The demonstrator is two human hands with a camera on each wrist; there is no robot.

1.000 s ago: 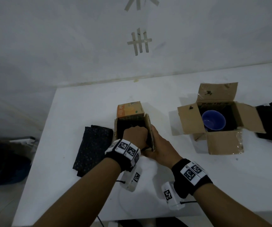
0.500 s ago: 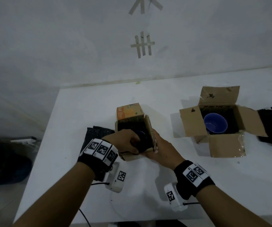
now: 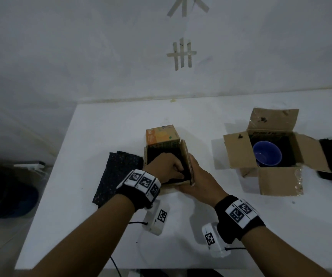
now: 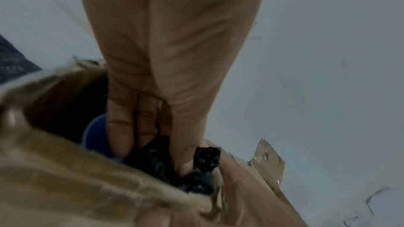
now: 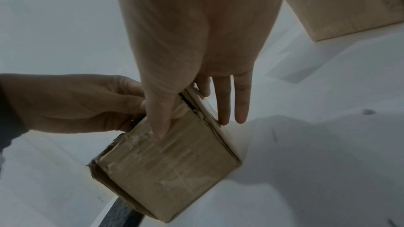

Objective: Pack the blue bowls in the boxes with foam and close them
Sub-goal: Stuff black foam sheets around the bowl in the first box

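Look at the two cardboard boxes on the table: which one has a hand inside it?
The smaller left box: the left hand reaches into it, the right hand steadying its side. The right box stands untouched, flaps open.

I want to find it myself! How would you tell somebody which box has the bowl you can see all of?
Look at the white table and go to its right side, away from both hands. There stands the big brown box with all four flaps spread open and a blue bowl sitting on dark foam. The other box is smaller, with an orange flap.
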